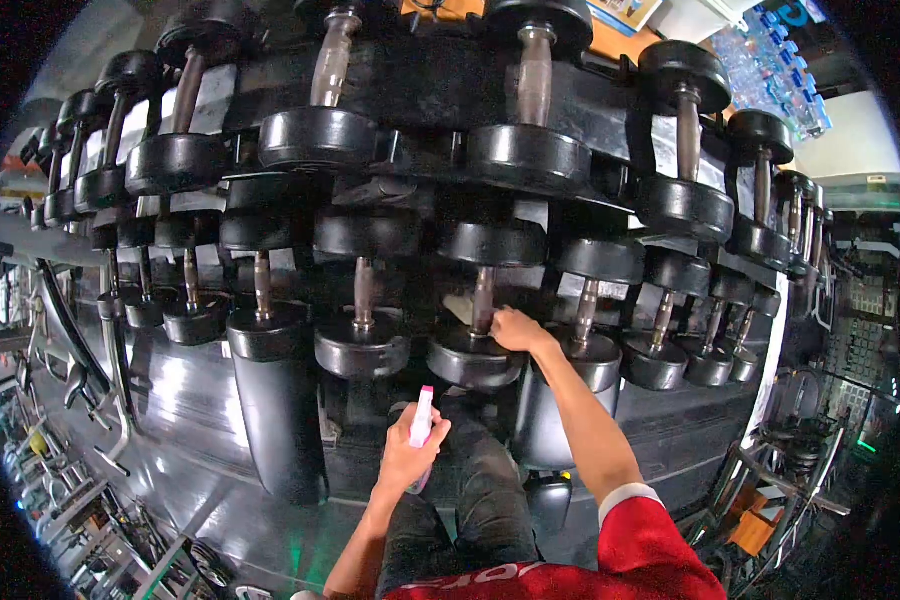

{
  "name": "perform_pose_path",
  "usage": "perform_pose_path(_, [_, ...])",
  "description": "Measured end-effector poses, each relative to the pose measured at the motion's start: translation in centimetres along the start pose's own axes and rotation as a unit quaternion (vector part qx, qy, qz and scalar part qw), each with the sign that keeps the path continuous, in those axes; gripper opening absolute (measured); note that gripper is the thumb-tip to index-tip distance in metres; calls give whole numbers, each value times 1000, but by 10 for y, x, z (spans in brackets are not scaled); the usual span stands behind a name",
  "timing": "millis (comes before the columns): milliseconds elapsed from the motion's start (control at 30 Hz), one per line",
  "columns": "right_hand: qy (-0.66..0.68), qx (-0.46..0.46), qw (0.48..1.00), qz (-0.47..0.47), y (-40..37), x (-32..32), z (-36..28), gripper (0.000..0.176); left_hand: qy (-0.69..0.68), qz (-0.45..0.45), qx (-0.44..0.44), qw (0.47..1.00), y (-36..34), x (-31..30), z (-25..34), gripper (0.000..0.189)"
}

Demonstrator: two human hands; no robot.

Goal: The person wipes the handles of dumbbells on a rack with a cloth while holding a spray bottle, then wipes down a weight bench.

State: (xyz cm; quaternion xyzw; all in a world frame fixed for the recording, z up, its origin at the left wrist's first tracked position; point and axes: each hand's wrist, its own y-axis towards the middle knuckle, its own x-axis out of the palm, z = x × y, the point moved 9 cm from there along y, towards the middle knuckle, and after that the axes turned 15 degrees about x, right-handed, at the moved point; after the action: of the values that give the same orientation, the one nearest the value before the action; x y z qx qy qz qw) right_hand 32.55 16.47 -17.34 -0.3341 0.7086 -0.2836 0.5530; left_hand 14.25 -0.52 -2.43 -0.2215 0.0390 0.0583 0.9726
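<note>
My left hand point(410, 452) is closed round a spray bottle point(423, 415) with a white and pink head, held low in front of my legs. On the lower rack, my right hand point(519, 330) is at the handle of a black dumbbell point(484, 300), its fingers curled against the right side of the grip. A pale cloth point(459, 308) shows on the other side of that handle, apparently running behind it to my fingers. Part of the cloth and my fingertips are hidden by the handle. Neighbouring dumbbells point(364, 295) stand close on both sides.
An upper row of larger dumbbells point(532, 90) runs above the lower one. Black padded upright shapes point(282, 425) stand below the rack. Plastic water bottles point(770, 75) are packed at the upper right. Gym machines point(110, 370) stand at left, with a metal frame point(770, 490) at lower right.
</note>
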Motion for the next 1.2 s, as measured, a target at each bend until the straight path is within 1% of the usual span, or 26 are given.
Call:
perform_pose_path(33, [2, -10, 1000, -6, 7, 11, -1, 25, 4, -2, -1, 1000, -1, 1, 1, 18])
perform_pose_path(67, [7, -10, 1000, -6, 0, 8, -5, 25, 8, -3, 3, 1000, -2, 2, 4, 18])
perform_pose_path(133, [-34, 5, 999, 19, -29, -15, -14, 26, 13, -7, 8, 1000, -4, 2, 4, 18])
perform_pose_path(167, [-83, 17, 995, 43, -42, -23, -18, 26, 6, -7, 17, 1000, -6, 3, 1, 18])
perform_pose_path(200, [-83, 16, 995, 44, -53, -28, -22, 26, 0, -6, 25, 1000, -6, 2, 3, 18])
perform_pose_path(267, [-110, -17, 990, 83, -82, -43, -38, 23, 2, -13, 8, 1000, -9, 0, 2, 18])
perform_pose_path(300, [-40, -63, 992, 101, -105, -61, -58, 20, 3, -9, 5, 1000, -10, -2, 0, 18])
perform_pose_path(333, [-53, -75, 990, 109, -108, -57, -66, 21, 3, -6, 2, 1000, -10, -2, -1, 18])
perform_pose_path(400, [-21, -139, 980, 139, -113, -56, -96, 21, 4, -9, 8, 1000, -10, -1, -7, 18])
perform_pose_path(433, [-22, -141, 980, 139, -103, -47, -105, 21, 9, -9, 13, 1000, -10, -2, -9, 18])
perform_pose_path(500, [-83, -109, 976, 172, -72, -25, -119, 23, 7, -6, 13, 1000, -10, -1, -5, 19])
perform_pose_path(567, [-122, -2, 989, 80, -38, -10, -127, 29, 8, -7, 12, 1000, -11, -1, 1, 19])
perform_pose_path(600, [-118, -2, 990, 80, -23, -11, -136, 29, 12, -10, 14, 1000, -11, -1, 5, 17])
perform_pose_path(633, [-129, 23, 991, 33, -5, -2, -137, 28, 13, -13, 17, 1000, -11, 0, 8, 16])
perform_pose_path(667, [-141, 50, 989, -14, 3, 7, -134, 28, 15, -15, 17, 1000, -11, 1, 6, 16])
perform_pose_path(700, [-139, 53, 989, -14, 4, 12, -134, 28, 17, -5, 13, 1000, -12, 1, 3, 17])
perform_pose_path(767, [-135, 57, 988, 54, 3, 7, -131, 28, 17, 4, 10, 1000, -14, 1, 1, 18])
perform_pose_path(800, [-137, 59, 987, 55, -7, 4, -125, 28, 20, -2, 7, 1000, -15, 3, 1, 18])
perform_pose_path(867, [-89, -48, 993, 68, -43, -7, -121, 31, 22, -6, 5, 1000, -14, 5, 0, 19])
perform_pose_path(933, [48, -133, 988, 59, -78, -26, -96, 32, -6, -8, 8, 1000, -16, 9, -1, 19])
perform_pose_path(1000, [86, -202, 969, 115, -101, -42, -63, 31, 8, -13, -2, 1000, -19, 5, -3, 19])
perform_pose_path(1067, [93, -139, 980, 107, -106, -53, -26, 25, -9, -13, -8, 1000, -19, 4, -5, 19])
perform_pose_path(1133, [31, -43, 998, 39, -81, -46, 11, 25, -6, -12, -12, 1000, -19, 0, -9, 19])
perform_pose_path(1200, [31, -34, 999, 23, -48, -38, 19, 24, -1, -15, -16, 1000, -19, 0, -12, 19])
